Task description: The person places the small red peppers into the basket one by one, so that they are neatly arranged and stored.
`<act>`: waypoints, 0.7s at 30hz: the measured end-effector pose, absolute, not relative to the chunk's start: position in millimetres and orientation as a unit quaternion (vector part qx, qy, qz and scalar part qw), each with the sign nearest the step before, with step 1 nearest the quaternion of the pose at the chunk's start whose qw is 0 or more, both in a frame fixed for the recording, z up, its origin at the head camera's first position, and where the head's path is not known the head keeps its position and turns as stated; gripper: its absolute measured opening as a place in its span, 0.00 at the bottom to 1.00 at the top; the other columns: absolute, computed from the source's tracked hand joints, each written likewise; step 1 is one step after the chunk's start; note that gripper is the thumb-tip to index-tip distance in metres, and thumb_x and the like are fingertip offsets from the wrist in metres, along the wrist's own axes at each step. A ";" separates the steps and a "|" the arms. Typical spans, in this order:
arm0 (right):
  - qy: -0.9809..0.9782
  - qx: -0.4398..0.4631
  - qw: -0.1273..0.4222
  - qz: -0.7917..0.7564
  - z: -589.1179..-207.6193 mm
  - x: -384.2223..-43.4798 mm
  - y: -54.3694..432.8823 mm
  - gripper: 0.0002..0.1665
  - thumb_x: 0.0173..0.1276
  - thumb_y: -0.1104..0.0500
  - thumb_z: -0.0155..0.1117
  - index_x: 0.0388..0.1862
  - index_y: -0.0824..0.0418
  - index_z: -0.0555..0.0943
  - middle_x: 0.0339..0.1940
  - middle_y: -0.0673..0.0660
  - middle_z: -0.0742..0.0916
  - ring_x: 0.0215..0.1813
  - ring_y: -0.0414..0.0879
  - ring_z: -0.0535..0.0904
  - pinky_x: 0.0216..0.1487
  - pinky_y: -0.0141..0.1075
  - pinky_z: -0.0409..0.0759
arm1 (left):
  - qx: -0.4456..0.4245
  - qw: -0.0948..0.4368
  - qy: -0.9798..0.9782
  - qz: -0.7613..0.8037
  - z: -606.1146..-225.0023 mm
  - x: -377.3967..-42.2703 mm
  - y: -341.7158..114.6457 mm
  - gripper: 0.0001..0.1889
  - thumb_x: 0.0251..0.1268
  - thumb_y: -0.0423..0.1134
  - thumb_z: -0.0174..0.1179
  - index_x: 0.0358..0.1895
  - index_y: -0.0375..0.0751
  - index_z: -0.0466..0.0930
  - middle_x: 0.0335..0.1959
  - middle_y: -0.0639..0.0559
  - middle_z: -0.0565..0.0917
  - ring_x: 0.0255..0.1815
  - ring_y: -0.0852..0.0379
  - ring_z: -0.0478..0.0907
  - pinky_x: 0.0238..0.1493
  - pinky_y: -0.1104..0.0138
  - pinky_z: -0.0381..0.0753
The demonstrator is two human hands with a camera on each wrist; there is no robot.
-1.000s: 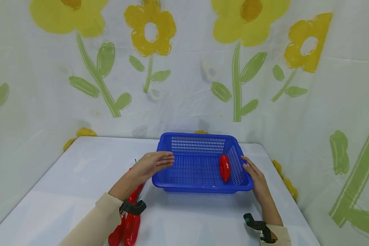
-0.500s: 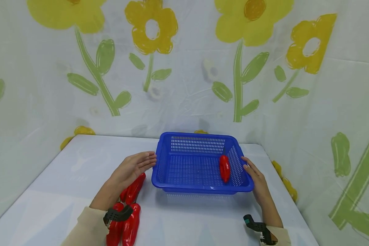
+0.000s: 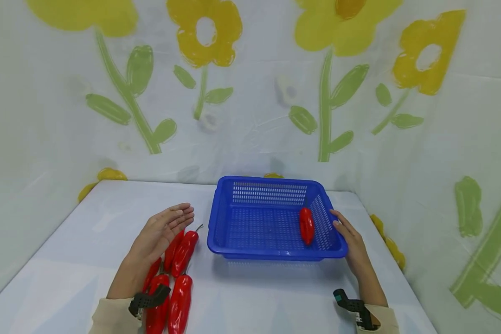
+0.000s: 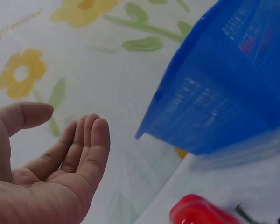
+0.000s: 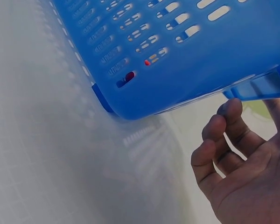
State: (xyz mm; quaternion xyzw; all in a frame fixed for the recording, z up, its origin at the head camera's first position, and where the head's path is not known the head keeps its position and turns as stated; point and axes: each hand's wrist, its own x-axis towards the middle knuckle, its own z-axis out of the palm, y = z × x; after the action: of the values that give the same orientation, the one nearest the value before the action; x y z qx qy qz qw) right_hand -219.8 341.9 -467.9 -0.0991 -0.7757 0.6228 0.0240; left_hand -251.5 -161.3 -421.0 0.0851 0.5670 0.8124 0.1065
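A blue perforated plastic basket [image 3: 275,254] stands in the middle of the white table, with one red chili pepper [image 3: 306,227] lying inside near its right wall. My right hand [image 3: 353,242] grips the basket's right rim; in the right wrist view its bent fingers [image 5: 213,128] are right under the rim. To the left of the basket, my left hand [image 3: 158,234] is raised and apart from it, palm turned inward, holding nothing. Several glossy red chili peppers [image 3: 180,304] lie in a cluster below and beside the left hand and forearm, which partly hide them.
A white cloth [image 3: 254,139] printed with yellow flowers hangs behind and beside the table [image 3: 250,301]. Each wrist wears a black strap; one strap [image 3: 148,299] overlaps the peppers in the head view.
My left hand has moved left and back from the basket's left rim to above the peppers. The right hand stays at the right rim, and the basket stays in place.
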 end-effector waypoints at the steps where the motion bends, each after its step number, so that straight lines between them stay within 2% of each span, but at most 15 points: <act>1: -0.778 -0.097 0.023 0.621 -467.6 -219.7 341.9 0.36 0.73 0.31 0.51 0.78 0.34 0.62 0.81 0.56 0.59 0.73 0.64 0.64 0.59 0.48 0.79 | 0.084 0.102 0.572 0.809 -421.3 -251.5 -164.2 0.29 0.79 0.39 0.52 0.72 0.23 0.59 0.57 0.48 0.81 0.59 0.53 0.80 0.61 0.63 0.76; 7: -0.779 -0.091 0.018 0.621 -464.0 -219.4 342.1 0.36 0.74 0.31 0.49 0.79 0.33 0.60 0.81 0.58 0.59 0.71 0.66 0.66 0.52 0.39 0.84 | 0.082 0.065 0.608 0.787 -427.7 -252.5 -181.7 0.28 0.79 0.40 0.52 0.71 0.25 0.61 0.57 0.50 0.81 0.58 0.55 0.81 0.60 0.64 0.77; 12: -0.778 -0.090 0.014 0.622 -462.4 -219.2 343.4 0.37 0.74 0.31 0.48 0.79 0.33 0.59 0.81 0.59 0.58 0.71 0.65 0.66 0.50 0.36 0.84 | 0.073 0.061 0.647 0.756 -435.7 -254.1 -193.5 0.30 0.79 0.44 0.52 0.72 0.26 0.60 0.65 0.43 0.75 0.61 0.55 0.78 0.62 0.65 0.75; 17: -0.781 -0.089 0.012 0.618 -463.3 -220.3 343.5 0.37 0.74 0.31 0.48 0.79 0.34 0.59 0.82 0.58 0.57 0.73 0.65 0.64 0.53 0.40 0.83 | 0.053 0.078 0.674 0.733 -440.8 -253.1 -206.3 0.33 0.78 0.47 0.53 0.74 0.27 0.58 0.73 0.34 0.65 0.65 0.54 0.75 0.65 0.63 0.73; 21: -0.784 -0.091 0.010 0.615 -462.7 -221.1 344.4 0.37 0.74 0.31 0.49 0.79 0.34 0.59 0.82 0.57 0.56 0.74 0.65 0.62 0.57 0.45 0.80 | 0.037 0.079 0.698 0.711 -443.5 -248.4 -217.0 0.34 0.78 0.50 0.52 0.75 0.30 0.58 0.73 0.33 0.63 0.64 0.55 0.75 0.65 0.63 0.73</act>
State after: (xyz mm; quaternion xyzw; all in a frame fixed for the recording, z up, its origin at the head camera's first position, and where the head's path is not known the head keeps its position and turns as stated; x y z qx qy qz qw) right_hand -221.1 344.4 -462.7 -0.0909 -0.7836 0.6145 0.0105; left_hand -248.4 -217.0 -443.5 0.0370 0.6982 0.7106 0.0787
